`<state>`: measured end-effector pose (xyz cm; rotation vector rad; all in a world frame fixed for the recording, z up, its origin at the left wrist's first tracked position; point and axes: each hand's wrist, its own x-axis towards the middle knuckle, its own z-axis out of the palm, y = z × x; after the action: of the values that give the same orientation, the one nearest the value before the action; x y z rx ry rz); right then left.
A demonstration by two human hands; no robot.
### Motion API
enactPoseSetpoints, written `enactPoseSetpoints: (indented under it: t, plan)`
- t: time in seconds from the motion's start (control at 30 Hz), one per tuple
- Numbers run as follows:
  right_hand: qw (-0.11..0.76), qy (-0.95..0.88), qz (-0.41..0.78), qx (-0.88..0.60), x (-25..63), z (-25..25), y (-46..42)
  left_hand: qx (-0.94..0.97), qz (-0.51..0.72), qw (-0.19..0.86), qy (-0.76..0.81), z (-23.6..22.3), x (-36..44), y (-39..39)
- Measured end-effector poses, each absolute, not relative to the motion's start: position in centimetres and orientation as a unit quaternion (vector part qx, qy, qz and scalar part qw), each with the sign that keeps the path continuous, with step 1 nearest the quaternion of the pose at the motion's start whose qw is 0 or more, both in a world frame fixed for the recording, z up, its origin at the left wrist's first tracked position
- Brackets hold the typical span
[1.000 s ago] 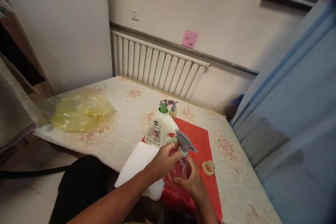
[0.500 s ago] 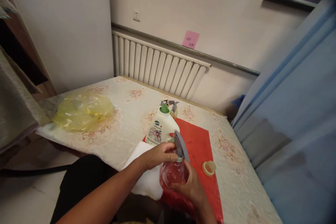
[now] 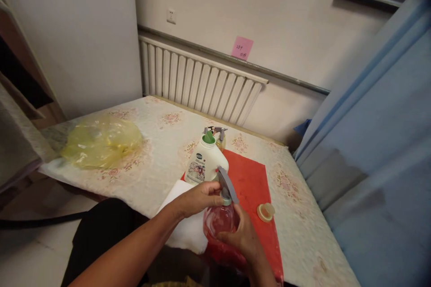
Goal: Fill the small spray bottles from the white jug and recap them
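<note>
Steadying a clear spray bottle with both hands

The clear spray bottle (image 3: 218, 223) appears upright over the red sheet (image 3: 251, 177), near the wearer's edge of the floral-covered counter (image 3: 158, 139). Whether its base rests there or hangs just above, I cannot tell. Its grey trigger head (image 3: 229, 186) is on the neck, above a pale collar (image 3: 226, 201); whether that is fully tightened does not show. The left hand (image 3: 200, 197) pinches around the trigger head and collar, thumb in front. The right hand (image 3: 243, 232) curves around the bottle's right side, fingers and thumb spread to its width. Red shows through the clear walls, so any liquid inside cannot be judged.

At 11 o'clock from the bottle, a pale detergent jug (image 3: 198, 161) stands upright and uncapped, a green spout (image 3: 209, 137) in its mouth; its fill level is hidden by opaque walls. Just behind it, at 12 o'clock, another spray bottle (image 3: 221, 143) is fitted with a grey trigger and seems to hold something yellowish. At 3 o'clock, a translucent cap (image 3: 266, 212) lies on the red sheet near its right edge. A white cloth (image 3: 188, 233) is at 9 o'clock, beside the bottle. Well apart, at 10 o'clock, lies a crumpled yellow plastic bag (image 3: 103, 143).
</note>
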<state>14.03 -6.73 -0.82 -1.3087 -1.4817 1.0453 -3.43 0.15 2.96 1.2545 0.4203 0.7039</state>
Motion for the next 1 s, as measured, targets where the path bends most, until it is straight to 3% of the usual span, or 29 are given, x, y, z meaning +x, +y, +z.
enactPoseSetpoints:
  t: [0.13,0.33,0.43,0.67,1.0]
  plan:
    - [0.462,-0.6,0.421,-0.499,13.8,-0.6,-6.4,0.537,0.402,0.706,0.226,2.7,-2.1,-0.9]
    - [0.47,-0.596,0.419,-0.498,13.6,-1.1,-6.2,0.586,0.501,0.499,0.394,3.1,-0.6,-3.2]
    - [0.467,-0.592,0.412,-0.512,13.4,-1.4,-6.3,0.594,0.525,0.453,0.409,3.4,-0.7,-3.5]
    - [0.455,-0.597,0.399,-0.527,13.6,-1.5,-6.2,0.553,0.532,0.553,0.325,6.3,-2.3,-2.1]
    - [0.43,-0.617,0.365,-0.548,13.6,-1.3,-5.9,0.565,0.544,0.55,0.287,9.9,-3.3,-1.1]
